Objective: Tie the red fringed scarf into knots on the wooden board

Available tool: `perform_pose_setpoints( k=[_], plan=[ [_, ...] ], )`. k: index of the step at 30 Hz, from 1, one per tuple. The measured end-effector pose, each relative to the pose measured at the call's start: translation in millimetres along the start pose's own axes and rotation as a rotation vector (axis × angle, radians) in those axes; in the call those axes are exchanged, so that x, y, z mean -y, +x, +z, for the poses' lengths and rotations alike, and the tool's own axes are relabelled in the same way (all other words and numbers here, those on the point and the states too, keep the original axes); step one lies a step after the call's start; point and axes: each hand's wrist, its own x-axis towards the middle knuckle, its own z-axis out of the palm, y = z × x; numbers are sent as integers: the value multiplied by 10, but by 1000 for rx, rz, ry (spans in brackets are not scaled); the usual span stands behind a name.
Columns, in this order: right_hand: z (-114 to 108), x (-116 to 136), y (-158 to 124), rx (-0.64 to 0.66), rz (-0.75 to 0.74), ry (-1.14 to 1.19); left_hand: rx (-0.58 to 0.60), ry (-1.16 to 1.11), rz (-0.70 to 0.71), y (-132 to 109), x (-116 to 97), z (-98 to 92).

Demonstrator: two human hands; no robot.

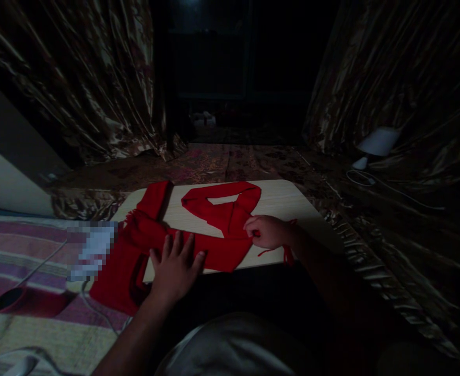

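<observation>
A long red scarf (217,253) lies in folded bands across a small light wooden table (284,201). One part forms a loop at the far side, and another hangs over the left edge, where a short fringe shows. My left hand (177,266) rests flat on the near band with its fingers spread. At that band's right end, my right hand (269,231) has its fingers closed on the scarf's edge. Thin red strings (288,255) hang by my right wrist; what they are tied to is unclear in the dim light.
To the left is a striped bedspread (18,250) with cables, a dark red cylindrical object (37,303) and a blurred pale item (94,250). A small white lamp (378,142) with a cord stands at the right. Patterned curtains (108,78) hang behind.
</observation>
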Motion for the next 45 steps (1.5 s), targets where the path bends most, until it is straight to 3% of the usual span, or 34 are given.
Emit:
perform_pose_setpoints(
  k=[4,6,11,14,23,27,34,37,40,45],
  plan=[
    [-80,67,281,-171,95,-38,155,146,41,109,-163,13],
    [-63,46,470,-191,142,-67,205,156,110,140,-248,17],
    [98,-121,776,132,434,-63,288,139,211,258,-375,61],
    [182,-218,769,204,521,-61,309,134,254,406,-402,97],
    [99,-424,571,153,625,-92,333,102,379,810,-541,172],
    [86,-416,566,170,637,-77,307,112,379,748,-572,153],
    [15,-466,575,176,547,-82,225,138,313,317,-556,111],
    [-114,-635,630,5,513,-141,193,140,318,217,-542,110],
    [-214,-896,654,-168,638,-273,208,126,321,226,-536,111],
    [-180,-1383,548,14,753,-252,239,99,348,380,-567,124]
  ],
)
